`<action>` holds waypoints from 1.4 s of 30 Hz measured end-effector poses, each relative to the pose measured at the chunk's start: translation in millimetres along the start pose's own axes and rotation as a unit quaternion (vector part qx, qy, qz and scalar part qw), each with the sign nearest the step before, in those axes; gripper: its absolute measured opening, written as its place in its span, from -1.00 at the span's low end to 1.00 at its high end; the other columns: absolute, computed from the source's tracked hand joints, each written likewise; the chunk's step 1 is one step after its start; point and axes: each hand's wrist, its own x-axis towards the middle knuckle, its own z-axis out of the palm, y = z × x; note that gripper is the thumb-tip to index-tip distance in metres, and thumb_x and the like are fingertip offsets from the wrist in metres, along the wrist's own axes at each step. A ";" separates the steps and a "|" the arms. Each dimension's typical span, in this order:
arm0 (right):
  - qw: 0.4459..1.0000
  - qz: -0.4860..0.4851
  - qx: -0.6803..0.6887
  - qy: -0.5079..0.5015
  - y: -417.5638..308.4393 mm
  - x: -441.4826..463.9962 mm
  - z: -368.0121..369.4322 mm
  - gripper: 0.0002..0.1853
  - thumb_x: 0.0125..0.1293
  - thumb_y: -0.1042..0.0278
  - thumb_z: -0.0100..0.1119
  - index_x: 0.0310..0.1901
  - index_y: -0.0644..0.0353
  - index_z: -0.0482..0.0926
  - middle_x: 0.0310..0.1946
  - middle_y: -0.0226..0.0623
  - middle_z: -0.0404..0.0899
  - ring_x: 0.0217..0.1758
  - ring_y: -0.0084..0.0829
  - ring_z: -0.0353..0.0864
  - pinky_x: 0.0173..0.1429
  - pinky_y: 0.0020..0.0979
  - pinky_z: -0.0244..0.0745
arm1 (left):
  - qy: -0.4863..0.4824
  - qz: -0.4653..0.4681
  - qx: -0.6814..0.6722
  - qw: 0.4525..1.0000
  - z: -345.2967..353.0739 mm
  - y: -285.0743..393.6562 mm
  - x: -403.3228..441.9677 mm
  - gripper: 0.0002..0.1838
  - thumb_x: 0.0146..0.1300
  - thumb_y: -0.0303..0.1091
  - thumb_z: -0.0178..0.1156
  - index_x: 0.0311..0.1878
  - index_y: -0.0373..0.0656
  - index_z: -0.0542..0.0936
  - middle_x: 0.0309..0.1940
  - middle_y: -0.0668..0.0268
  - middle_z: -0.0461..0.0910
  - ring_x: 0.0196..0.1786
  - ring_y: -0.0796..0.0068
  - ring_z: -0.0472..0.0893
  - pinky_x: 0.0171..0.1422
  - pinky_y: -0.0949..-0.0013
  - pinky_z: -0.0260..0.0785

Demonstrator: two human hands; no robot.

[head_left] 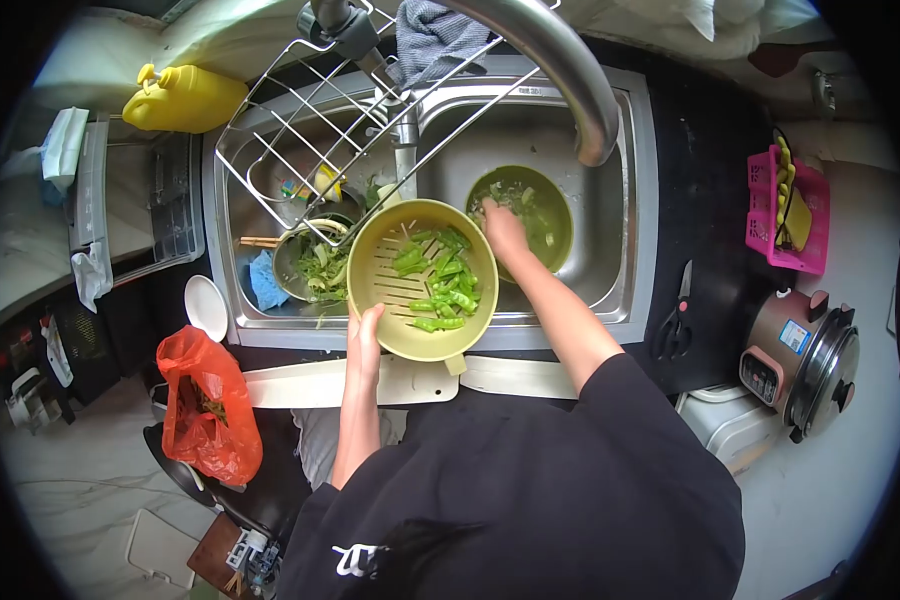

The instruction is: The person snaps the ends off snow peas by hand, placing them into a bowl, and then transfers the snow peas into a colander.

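Observation:
My left hand (366,335) grips the rim of a yellow-green colander (372,262), held over the sink's divider and front edge. Cut green pea pods (448,283) lie in it, mostly on the right side of its slotted base. In the right basin sits a green bowl (560,215) of water with bits of greenery floating in it. My right hand (504,230) reaches into this bowl, fingers drawn together at the water; what they hold is hidden. A pot of leafy scraps (322,265) stands in the left basin, partly behind the colander.
A wire rack (300,125) and the faucet (580,90) overhang the sink. Scissors (676,320) lie on the right counter, near a pink basket (818,215) and a rice cooker (795,350). A red plastic bag (205,410) is at lower left; a yellow jug (195,98) stands at upper left.

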 end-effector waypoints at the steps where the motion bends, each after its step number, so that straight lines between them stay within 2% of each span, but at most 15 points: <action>1: 1.000 -0.010 0.012 0.021 5.1 -1.3 -2.7 -0.78 0.35 0.26 0.00 -0.11 0.21 0.42 -0.32 0.12 0.59 -0.20 0.11 0.60 -0.11 0.05 0.48 | 0.001 0.017 0.005 1.000 1.4 -1.1 0.9 -0.42 0.29 -0.26 0.01 0.35 -0.29 0.24 0.19 0.12 0.40 0.22 0.35 0.38 0.35 0.36 0.14; 6: 0.997 0.004 0.060 0.041 33.0 -17.9 -37.2 -0.75 0.31 0.25 0.12 -0.10 0.25 0.52 -0.31 0.06 0.62 -0.24 0.10 0.60 -0.11 -0.07 0.48 | 0.009 0.019 -0.031 0.999 12.9 4.6 -0.8 -0.51 0.32 -0.26 0.04 0.25 -0.32 0.35 0.13 0.20 0.45 0.18 0.41 0.42 0.31 0.38 0.19; 10: 0.985 0.023 0.164 0.053 -13.6 -57.9 -111.2 -0.79 0.33 0.27 0.11 -0.15 0.25 0.52 -0.31 -0.03 0.62 -0.24 0.01 0.61 -0.14 -0.18 0.49 | -0.029 0.034 0.002 0.999 15.4 -3.8 5.8 -0.38 0.31 -0.29 -0.03 0.42 -0.23 0.14 0.23 0.11 0.37 0.24 0.31 0.38 0.36 0.34 0.15; 12: 0.961 -0.065 0.238 0.123 -53.9 -82.5 -136.3 -0.82 0.33 0.31 0.11 -0.17 0.24 0.51 -0.41 -0.18 0.58 -0.29 -0.30 0.60 -0.17 -0.34 0.46 | -0.023 0.088 0.046 0.995 19.5 -8.6 8.0 -0.36 0.32 -0.28 -0.04 0.44 -0.24 0.11 0.28 0.08 0.33 0.29 0.28 0.35 0.38 0.32 0.14; 14: 0.939 -0.207 0.220 0.166 -90.4 -99.3 -138.0 -0.85 0.31 0.34 0.12 -0.18 0.22 0.52 -0.27 -0.18 0.59 -0.18 -0.27 0.60 -0.14 -0.32 0.46 | -0.029 0.085 0.063 0.994 21.2 -12.1 10.6 -0.35 0.33 -0.29 -0.06 0.46 -0.24 0.08 0.31 0.05 0.29 0.33 0.27 0.32 0.40 0.32 0.11; 18: 0.965 -0.228 0.120 0.041 -131.0 -110.8 -96.2 -0.82 0.19 0.43 0.16 -0.16 0.18 0.55 0.03 -0.16 0.47 0.04 -0.07 0.52 0.14 -0.16 0.42 | -0.030 0.073 0.017 0.997 28.5 -7.2 6.3 -0.43 0.36 -0.30 -0.09 0.41 -0.25 0.16 0.26 0.08 0.33 0.27 0.31 0.36 0.37 0.32 0.14; 21: 0.932 -0.358 -0.032 0.047 -130.4 -109.2 -82.5 -0.61 0.03 0.45 0.22 -0.02 0.12 0.57 0.24 -0.10 0.31 0.39 0.04 0.16 0.40 0.01 0.17 | 0.038 0.061 -0.047 0.996 23.2 -8.1 6.1 -0.52 0.37 -0.22 -0.02 0.24 -0.34 0.35 0.16 0.18 0.43 0.20 0.38 0.40 0.33 0.35 0.17; 24: 0.919 -0.386 0.060 0.047 -129.4 -111.6 -103.9 -0.62 0.03 0.47 0.23 -0.03 0.11 0.57 0.26 -0.12 0.31 0.40 0.02 0.16 0.42 -0.01 0.17 | 0.049 0.039 -0.068 0.996 15.7 -8.7 10.2 -0.53 0.37 -0.22 -0.01 0.23 -0.33 0.37 0.14 0.19 0.44 0.18 0.39 0.41 0.32 0.35 0.20; 28: 0.948 -0.256 0.111 0.156 -77.6 -84.7 -130.7 -0.76 0.09 0.51 0.14 -0.16 0.14 0.60 -0.09 -0.19 0.51 0.09 -0.11 0.45 0.16 -0.17 0.37 | 0.037 0.016 -0.095 0.995 6.8 -11.2 17.5 -0.45 0.36 -0.30 -0.06 0.37 -0.28 0.20 0.24 0.13 0.34 0.26 0.33 0.36 0.36 0.34 0.15; 30: 0.963 -0.127 0.170 0.164 -23.8 -56.2 -104.1 -0.82 0.18 0.49 0.12 -0.16 0.25 0.55 -0.13 -0.11 0.51 0.02 -0.12 0.49 0.10 -0.19 0.38 | 0.077 0.091 -0.046 0.992 8.0 -16.9 18.8 -0.52 0.36 -0.24 0.00 0.24 -0.33 0.35 0.11 0.19 0.45 0.15 0.39 0.43 0.31 0.36 0.20; 31: 0.963 -0.141 0.132 0.186 -7.6 -47.7 -100.1 -0.81 0.22 0.47 0.11 -0.14 0.31 0.52 -0.13 -0.08 0.51 0.00 -0.11 0.50 0.10 -0.20 0.38 | 0.075 0.098 -0.032 0.992 6.4 -17.4 18.7 -0.52 0.35 -0.24 0.00 0.25 -0.33 0.34 0.11 0.19 0.44 0.15 0.39 0.43 0.30 0.37 0.20; 32: 0.962 -0.096 0.191 0.169 4.4 -39.2 -94.2 -0.79 0.23 0.45 0.12 -0.11 0.28 0.51 -0.08 -0.08 0.50 0.05 -0.09 0.47 0.13 -0.17 0.38 | 0.072 0.105 -0.018 0.992 5.3 -17.6 18.8 -0.51 0.35 -0.24 0.01 0.26 -0.34 0.33 0.10 0.18 0.44 0.14 0.39 0.43 0.30 0.37 0.21; 35: 0.980 -0.084 0.046 0.177 38.5 -23.0 -65.3 -0.65 0.24 0.33 0.15 0.06 0.22 0.47 0.04 0.00 0.44 0.15 0.00 0.40 0.21 -0.12 0.35 | 0.085 0.048 -0.070 0.993 6.6 -8.0 9.9 -0.57 0.36 -0.23 0.00 0.17 -0.34 0.39 0.05 0.19 0.48 0.11 0.39 0.47 0.26 0.37 0.25; 38: 0.996 0.001 -0.049 0.075 34.5 -15.2 -38.8 -0.39 0.31 0.06 0.09 0.32 0.14 0.28 0.28 0.18 0.25 0.32 0.17 0.23 0.37 -0.07 0.23 | 0.105 0.019 -0.092 0.990 2.4 -14.2 8.5 -0.62 0.36 -0.21 0.01 0.05 -0.33 0.47 -0.01 0.19 0.53 0.07 0.38 0.51 0.22 0.35 0.30; 42: 0.994 0.016 0.066 0.081 17.8 3.1 -3.8 -0.44 0.35 0.06 0.04 0.27 0.23 0.32 0.26 0.19 0.27 0.28 0.17 0.30 0.33 -0.06 0.27 | 0.119 0.013 -0.107 0.987 2.8 -13.0 8.4 -0.62 0.36 -0.21 0.00 0.06 -0.34 0.46 -0.01 0.18 0.54 0.08 0.38 0.51 0.21 0.34 0.31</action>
